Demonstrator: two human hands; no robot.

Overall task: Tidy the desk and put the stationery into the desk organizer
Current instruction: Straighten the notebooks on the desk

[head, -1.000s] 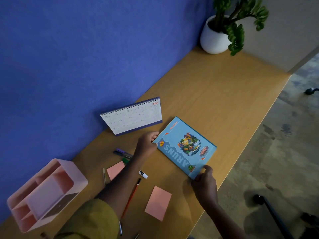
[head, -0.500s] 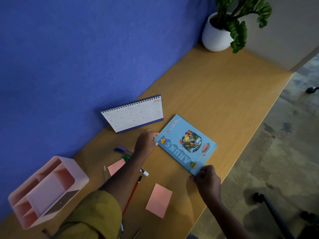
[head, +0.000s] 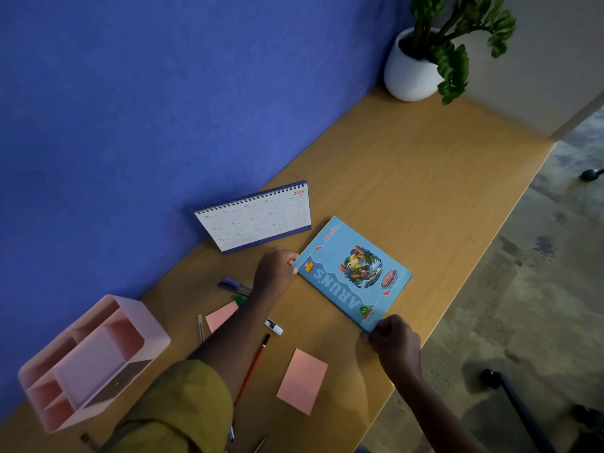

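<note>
A mustard-olive sleeve [head: 176, 407] of soft matte cloth covers the left upper arm and bunches in loose folds near the elbow. Below it the left forearm [head: 235, 331] is bare down to the left hand [head: 276, 273]. The right forearm [head: 434, 410] and right hand [head: 397, 346] are bare too.

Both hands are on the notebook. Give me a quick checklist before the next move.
1. Grip on the blue illustrated paper notebook: ok; left hand grips one corner, right hand pinches the adjacent corner.
2. Notebook lifted off the wooden desk: cannot tell.
3. Pink plastic desk organizer has room: ok; visible compartments look empty.
4. Way to organizer: not ok; red pencil, pink sticky notes and purple pens lie between.
5. White spiral desk calendar apart from notebook: ok.
</note>
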